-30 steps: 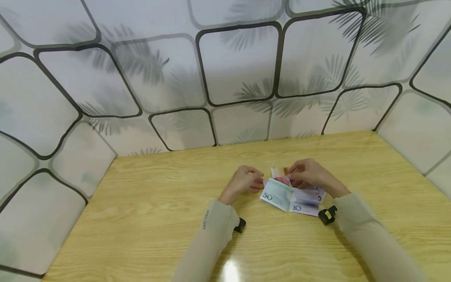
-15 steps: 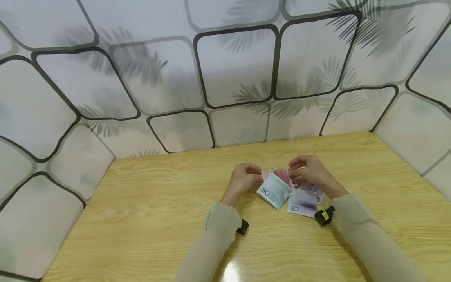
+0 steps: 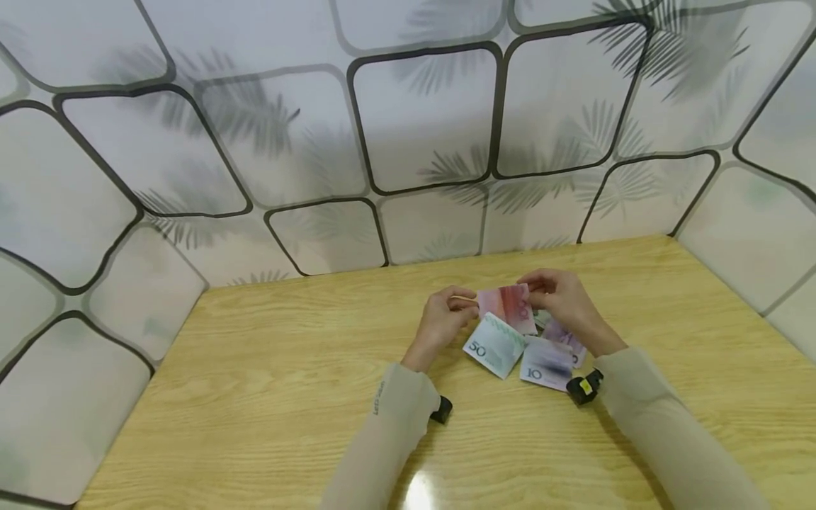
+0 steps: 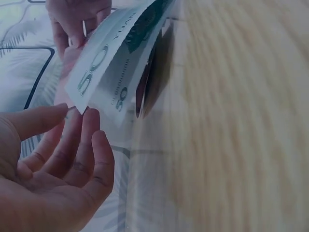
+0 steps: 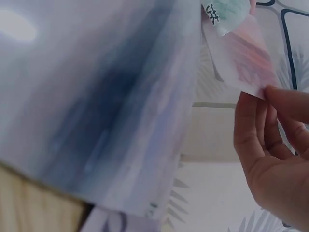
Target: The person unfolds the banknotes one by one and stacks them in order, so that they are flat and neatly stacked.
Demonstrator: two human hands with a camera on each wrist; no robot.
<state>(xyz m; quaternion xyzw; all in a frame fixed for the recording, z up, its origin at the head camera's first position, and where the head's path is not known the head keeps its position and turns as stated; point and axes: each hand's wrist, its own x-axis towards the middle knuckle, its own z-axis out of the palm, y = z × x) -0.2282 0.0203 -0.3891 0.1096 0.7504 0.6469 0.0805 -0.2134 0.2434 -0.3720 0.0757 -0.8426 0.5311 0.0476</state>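
My right hand (image 3: 561, 301) pinches the right edge of a red banknote (image 3: 506, 304) between thumb and fingers; the right wrist view shows this pinch at a corner. At the note's left edge, my left hand (image 3: 443, 319) holds it with thumb and fingertips. In front of it stands a folded, greenish-white banknote (image 3: 494, 347) marked 50, with YUAN readable in the left wrist view (image 4: 96, 63). A folded purple-grey banknote (image 3: 547, 363) marked 10 lies to its right. Behind that, partly hidden by my right hand, is another purple banknote (image 3: 564, 336).
A bit of a green banknote (image 3: 542, 319) shows beside my right fingers. The wooden table (image 3: 274, 389) carries all the notes. A patterned cloth wall (image 3: 427, 120) encloses the back and sides. Black wrist cameras (image 3: 584, 387) sit under both wrists.
The red banknote has been drawn up from behind the 50 note and is now stretched between both hands. The brownish note seen earlier is hidden. The right hand has moved slightly away from me.
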